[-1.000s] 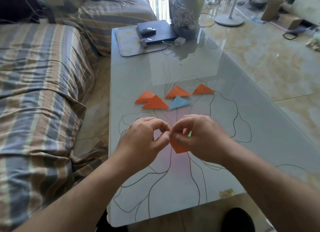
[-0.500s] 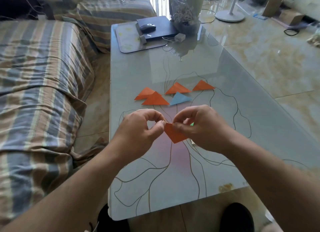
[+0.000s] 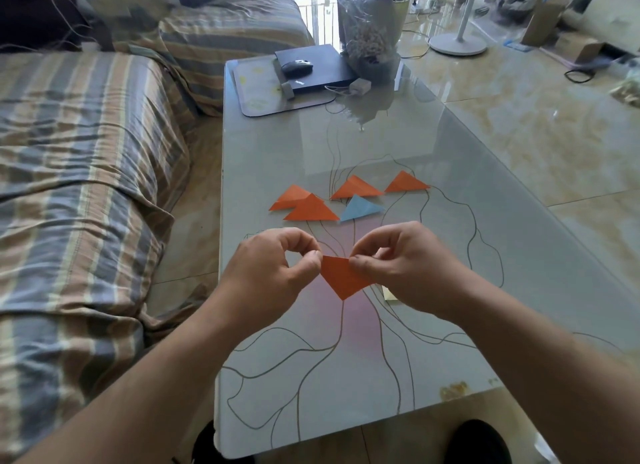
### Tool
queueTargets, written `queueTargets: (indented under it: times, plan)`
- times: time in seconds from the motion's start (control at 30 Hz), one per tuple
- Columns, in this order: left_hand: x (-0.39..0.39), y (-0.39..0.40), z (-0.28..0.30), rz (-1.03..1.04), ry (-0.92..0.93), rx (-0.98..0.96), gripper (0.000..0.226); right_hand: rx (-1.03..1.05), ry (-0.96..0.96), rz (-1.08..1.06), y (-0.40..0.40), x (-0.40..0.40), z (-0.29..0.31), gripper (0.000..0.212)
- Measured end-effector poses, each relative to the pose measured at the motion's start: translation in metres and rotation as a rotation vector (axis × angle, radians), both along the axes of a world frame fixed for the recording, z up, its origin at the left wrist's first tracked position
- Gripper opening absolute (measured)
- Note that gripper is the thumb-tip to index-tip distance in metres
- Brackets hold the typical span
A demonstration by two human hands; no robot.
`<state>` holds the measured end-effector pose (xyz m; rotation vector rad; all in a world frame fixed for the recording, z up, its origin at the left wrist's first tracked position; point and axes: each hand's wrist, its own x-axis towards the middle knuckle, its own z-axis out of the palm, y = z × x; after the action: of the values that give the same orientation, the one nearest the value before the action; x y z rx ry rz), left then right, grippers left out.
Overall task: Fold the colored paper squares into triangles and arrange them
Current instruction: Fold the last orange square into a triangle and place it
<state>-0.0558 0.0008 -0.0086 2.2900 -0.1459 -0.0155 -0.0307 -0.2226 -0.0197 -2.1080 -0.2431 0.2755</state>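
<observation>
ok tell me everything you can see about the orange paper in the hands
The orange paper is a thin, matte sheet folded into a triangle, long edge on top and point hanging down. It is held above the glass table, nearer the person than the folded triangles lying there. The left hand pinches its left top corner, the right hand its right.
</observation>
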Motion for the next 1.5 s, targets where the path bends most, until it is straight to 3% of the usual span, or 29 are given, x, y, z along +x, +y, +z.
queueTargets:
  times: [0.33, 0.9, 1.13, 1.33, 1.43, 1.5]
  plan:
    - [0.004, 0.009, -0.002, 0.028, -0.009, -0.019, 0.013, 0.008, -0.024, -0.041, -0.005, 0.003, 0.005, 0.014]
    - [0.009, 0.015, -0.002, 0.105, -0.005, -0.141, 0.006, -0.313, -0.196, -0.057, -0.019, 0.003, 0.017, 0.020]
    - [0.006, 0.006, -0.003, 0.101, 0.197, -0.287, 0.008, -0.273, -0.160, -0.116, -0.024, 0.004, 0.014, 0.014]
    - [0.008, -0.002, -0.010, 0.271, 0.379, -0.464, 0.008, -0.187, -0.336, 0.028, -0.009, -0.008, 0.011, 0.047]
    - [0.007, -0.014, -0.014, 0.373, 0.527, -0.685, 0.008, -0.414, -0.383, 0.179, 0.007, -0.019, 0.003, 0.068]
    - [0.005, -0.020, -0.014, 0.414, 0.662, -0.846, 0.007, -0.514, -0.466, 0.162, 0.015, -0.022, -0.006, 0.066]
